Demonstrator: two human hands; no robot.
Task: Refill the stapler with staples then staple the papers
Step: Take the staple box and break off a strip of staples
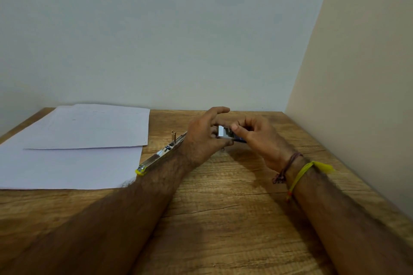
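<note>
A metal stapler with a yellow tip lies opened out on the wooden table, running diagonally from the papers toward my hands. Its far end is hidden behind my left hand. My left hand holds a small silver block of staples between thumb and fingers. My right hand pinches the same block from the right, with something dark under its fingers. Two white papers lie overlapped at the left of the table.
A pale wall stands right behind the table's back edge and a beige wall runs along its right side. My forearms reach in from the near edge; threads circle my right wrist.
</note>
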